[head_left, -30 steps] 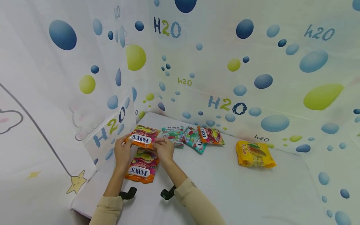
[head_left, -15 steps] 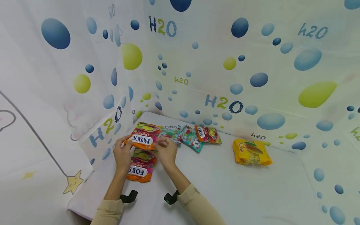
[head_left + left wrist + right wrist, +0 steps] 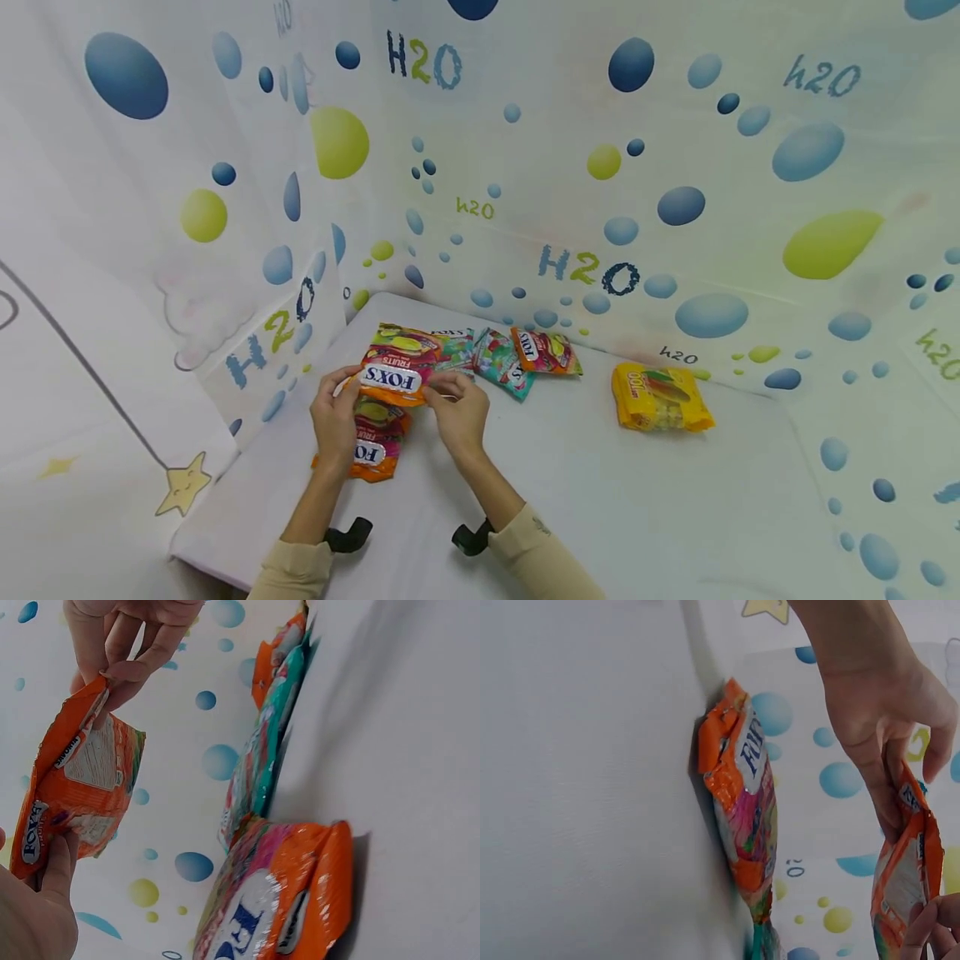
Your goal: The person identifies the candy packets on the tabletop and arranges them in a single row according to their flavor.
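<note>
A red-and-orange FOX'S packet (image 3: 397, 367) hangs in the air between the two hands, its near orange edge toward the person and its printed front facing up. The left hand (image 3: 333, 412) pinches the near left corner, thumb on the front and fingers behind; the right hand (image 3: 462, 414) pinches the near right corner between thumb and fingers. Both wrist views show this packet apart from the white tabletop (image 3: 570, 483), with the fingers reaching onto its back. Below it, a second FOX'S packet (image 3: 381, 442) lies flat, partly hidden by the left hand and the held packet. Beyond the right hand, a teal packet (image 3: 455, 348) is partly covered by the held packet; beside it lies another teal packet (image 3: 501, 367), overlapped by a small orange-red packet (image 3: 547, 352). The left tabletop edge runs near the left forearm, and the patterned backdrop (image 3: 525, 158) rises behind the row. To the right, bare surface stretches toward the yellow packet (image 3: 660, 398), well apart from the hands. Against half a second ago, the held packet sits further right, covering more of the first teal packet, while the left hand hides more of the lower packet's logo; both corner grips stay.
</note>
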`<state>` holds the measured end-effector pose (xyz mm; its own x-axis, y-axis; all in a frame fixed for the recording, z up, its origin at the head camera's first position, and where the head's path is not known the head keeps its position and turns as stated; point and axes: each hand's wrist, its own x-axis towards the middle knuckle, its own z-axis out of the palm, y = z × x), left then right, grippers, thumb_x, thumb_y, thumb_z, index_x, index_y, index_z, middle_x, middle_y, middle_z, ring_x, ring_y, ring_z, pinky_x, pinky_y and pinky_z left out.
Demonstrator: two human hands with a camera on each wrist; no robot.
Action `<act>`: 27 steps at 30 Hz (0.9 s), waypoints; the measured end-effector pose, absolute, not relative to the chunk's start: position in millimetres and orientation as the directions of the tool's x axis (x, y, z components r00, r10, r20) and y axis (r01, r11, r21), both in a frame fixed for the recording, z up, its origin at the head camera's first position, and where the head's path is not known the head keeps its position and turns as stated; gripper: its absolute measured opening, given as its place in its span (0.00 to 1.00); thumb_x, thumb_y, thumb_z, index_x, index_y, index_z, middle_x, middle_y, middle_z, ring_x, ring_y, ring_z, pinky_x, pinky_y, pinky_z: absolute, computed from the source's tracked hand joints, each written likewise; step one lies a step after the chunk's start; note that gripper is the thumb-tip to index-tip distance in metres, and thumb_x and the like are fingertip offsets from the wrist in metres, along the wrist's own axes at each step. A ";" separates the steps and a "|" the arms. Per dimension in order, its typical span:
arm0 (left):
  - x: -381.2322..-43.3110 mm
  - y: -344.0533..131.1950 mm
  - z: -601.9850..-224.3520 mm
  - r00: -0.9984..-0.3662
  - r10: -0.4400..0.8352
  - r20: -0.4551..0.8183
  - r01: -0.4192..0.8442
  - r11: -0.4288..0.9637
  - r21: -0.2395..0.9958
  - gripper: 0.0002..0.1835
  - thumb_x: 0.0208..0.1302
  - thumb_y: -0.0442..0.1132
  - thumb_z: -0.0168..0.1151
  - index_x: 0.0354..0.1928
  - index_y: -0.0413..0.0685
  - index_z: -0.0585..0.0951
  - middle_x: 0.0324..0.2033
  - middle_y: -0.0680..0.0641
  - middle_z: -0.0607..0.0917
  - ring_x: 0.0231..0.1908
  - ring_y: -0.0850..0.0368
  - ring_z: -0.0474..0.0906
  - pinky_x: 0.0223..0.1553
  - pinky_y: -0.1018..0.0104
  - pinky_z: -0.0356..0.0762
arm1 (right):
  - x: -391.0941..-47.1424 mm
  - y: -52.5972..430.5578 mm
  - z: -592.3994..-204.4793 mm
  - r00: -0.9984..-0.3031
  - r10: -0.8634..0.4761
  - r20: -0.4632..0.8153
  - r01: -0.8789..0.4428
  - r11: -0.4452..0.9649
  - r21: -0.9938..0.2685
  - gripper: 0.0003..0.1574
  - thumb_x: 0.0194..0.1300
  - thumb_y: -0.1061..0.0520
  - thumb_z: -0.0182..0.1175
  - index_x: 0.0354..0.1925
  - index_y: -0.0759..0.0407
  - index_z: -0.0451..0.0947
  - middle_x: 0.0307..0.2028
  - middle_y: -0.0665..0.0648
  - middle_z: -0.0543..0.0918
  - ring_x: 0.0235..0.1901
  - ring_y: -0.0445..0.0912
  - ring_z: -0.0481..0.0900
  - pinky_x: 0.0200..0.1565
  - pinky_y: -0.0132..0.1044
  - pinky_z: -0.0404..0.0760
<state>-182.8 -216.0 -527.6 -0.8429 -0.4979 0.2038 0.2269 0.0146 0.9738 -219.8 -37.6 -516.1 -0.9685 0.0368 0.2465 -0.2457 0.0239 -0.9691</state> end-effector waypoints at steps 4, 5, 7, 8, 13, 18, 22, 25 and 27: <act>-179.4 -210.5 -531.8 -0.850 -0.480 0.216 0.224 0.042 0.974 0.19 0.82 0.43 0.51 0.63 0.40 0.80 0.58 0.48 0.75 0.46 0.58 0.75 0.45 0.76 0.77 | -216.9 -29.1 -519.2 -0.970 0.043 0.241 -0.238 0.054 -0.970 0.11 0.63 0.62 0.74 0.42 0.48 0.90 0.37 0.44 0.91 0.36 0.43 0.88 0.36 0.36 0.88; -178.7 -208.8 -532.9 -0.852 -0.473 0.225 0.229 0.051 0.972 0.18 0.82 0.43 0.51 0.63 0.40 0.80 0.59 0.48 0.76 0.48 0.57 0.76 0.47 0.76 0.78 | -216.1 -26.8 -519.9 -0.968 0.047 0.245 -0.242 0.054 -0.969 0.12 0.62 0.62 0.74 0.43 0.48 0.90 0.38 0.45 0.92 0.36 0.43 0.88 0.37 0.36 0.88; -177.4 -205.4 -534.5 -0.850 -0.465 0.249 0.251 0.059 0.966 0.17 0.82 0.41 0.51 0.62 0.40 0.80 0.60 0.46 0.76 0.49 0.55 0.76 0.48 0.74 0.78 | -214.4 -22.4 -521.6 -0.967 0.054 0.251 -0.248 0.051 -0.967 0.15 0.63 0.63 0.74 0.46 0.48 0.91 0.39 0.46 0.92 0.37 0.44 0.88 0.39 0.36 0.88; -176.9 -203.7 -535.6 -0.848 -0.461 0.261 0.260 0.065 0.963 0.17 0.81 0.41 0.51 0.61 0.40 0.81 0.60 0.46 0.76 0.50 0.55 0.76 0.48 0.73 0.78 | -213.4 -20.3 -522.4 -0.965 0.057 0.255 -0.253 0.047 -0.966 0.16 0.63 0.63 0.74 0.48 0.49 0.91 0.40 0.47 0.92 0.38 0.44 0.88 0.40 0.35 0.87; -174.2 -194.9 -538.7 -0.843 -0.453 0.290 0.292 0.067 0.954 0.16 0.81 0.39 0.51 0.60 0.39 0.81 0.59 0.46 0.77 0.50 0.54 0.76 0.48 0.75 0.77 | -208.5 -10.8 -527.0 -0.964 0.064 0.256 -0.256 0.018 -0.967 0.23 0.63 0.64 0.74 0.56 0.52 0.88 0.43 0.49 0.92 0.41 0.45 0.88 0.43 0.33 0.86; -170.2 -187.6 -541.1 -0.848 -0.438 0.299 0.315 0.038 0.948 0.15 0.80 0.36 0.51 0.58 0.38 0.81 0.57 0.46 0.78 0.46 0.56 0.77 0.44 0.73 0.79 | -202.2 -1.5 -529.7 -0.969 0.071 0.235 -0.236 -0.009 -0.972 0.24 0.63 0.63 0.74 0.58 0.53 0.87 0.44 0.51 0.92 0.43 0.48 0.88 0.44 0.32 0.86; -167.0 -182.7 -543.0 -0.857 -0.410 0.312 0.334 0.018 0.942 0.14 0.79 0.34 0.52 0.57 0.37 0.82 0.55 0.45 0.78 0.46 0.54 0.77 0.46 0.71 0.81 | -197.6 6.1 -530.3 -0.973 0.084 0.217 -0.218 0.000 -0.976 0.24 0.63 0.63 0.74 0.58 0.53 0.87 0.44 0.54 0.92 0.44 0.51 0.88 0.43 0.29 0.84; -165.1 -179.0 -546.5 -0.855 -0.404 0.326 0.343 0.032 0.939 0.14 0.78 0.33 0.53 0.56 0.37 0.83 0.55 0.42 0.78 0.49 0.53 0.76 0.47 0.74 0.80 | -194.7 10.5 -531.8 -0.978 0.091 0.189 -0.189 0.006 -0.982 0.25 0.63 0.65 0.73 0.58 0.55 0.87 0.45 0.56 0.91 0.45 0.54 0.88 0.42 0.27 0.83; -163.9 -177.0 -548.7 -0.851 -0.404 0.335 0.345 0.051 0.937 0.14 0.77 0.32 0.53 0.56 0.37 0.83 0.56 0.41 0.79 0.51 0.53 0.74 0.48 0.76 0.78 | -192.8 12.8 -533.0 -0.981 0.092 0.173 -0.173 0.009 -0.985 0.25 0.63 0.67 0.73 0.59 0.58 0.86 0.46 0.58 0.91 0.46 0.56 0.88 0.41 0.27 0.83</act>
